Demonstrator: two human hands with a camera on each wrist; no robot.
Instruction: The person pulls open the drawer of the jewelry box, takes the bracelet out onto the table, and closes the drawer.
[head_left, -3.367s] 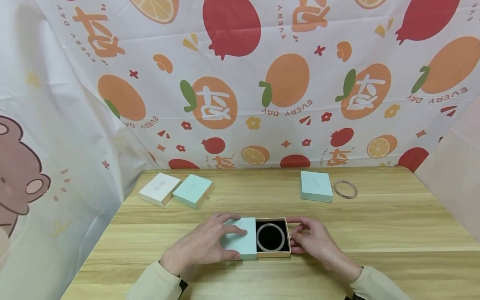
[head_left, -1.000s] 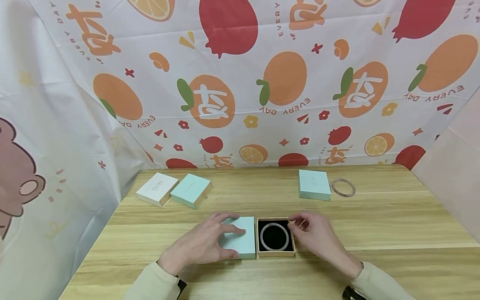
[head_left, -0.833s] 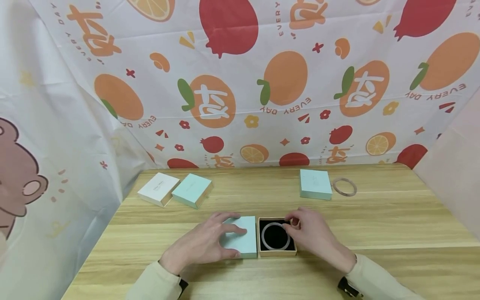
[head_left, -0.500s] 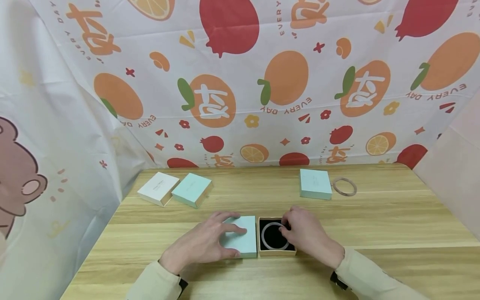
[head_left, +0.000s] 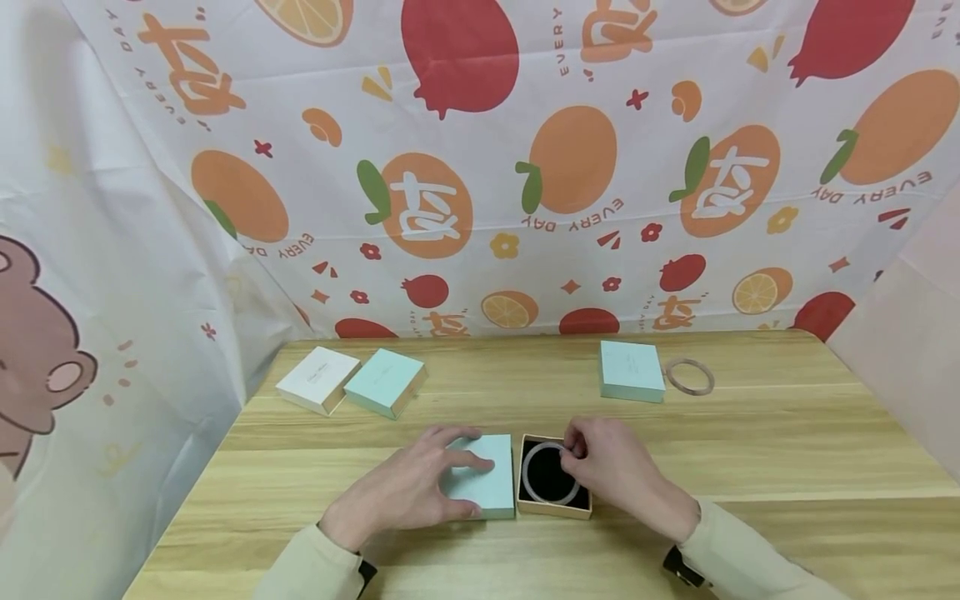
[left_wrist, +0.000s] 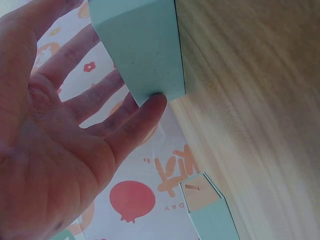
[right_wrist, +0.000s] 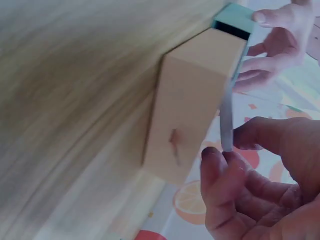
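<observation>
My left hand [head_left: 412, 479] spans a mint box sleeve [head_left: 489, 483] with thumb and fingers at its opposite sides, the index finger on top. In the left wrist view, a fingertip presses the sleeve's side [left_wrist: 145, 55]. Just right of it lies the pulled-out drawer [head_left: 553, 512], tan-walled with a black lining. A greyish translucent bangle [head_left: 529, 487] sits over the lining. My right hand [head_left: 618, 471] pinches the bangle's right edge between thumb and fingers. Seen from the right wrist, the bangle [right_wrist: 226, 125] stands above the drawer wall [right_wrist: 192, 100] at the pinched edge.
A white box [head_left: 318, 375] and a mint box [head_left: 386, 379] lie at the back left. At the back right is another mint box [head_left: 632, 367] with a second bangle [head_left: 672, 381] beside it. A fruit-print cloth [head_left: 495, 275] hangs behind the wooden table [head_left: 787, 433].
The drawer has come fully out of the sleeve to the right and turned slightly. My right hand has moved from the drawer's right end to the bangle and taken hold. My left hand stays put.
</observation>
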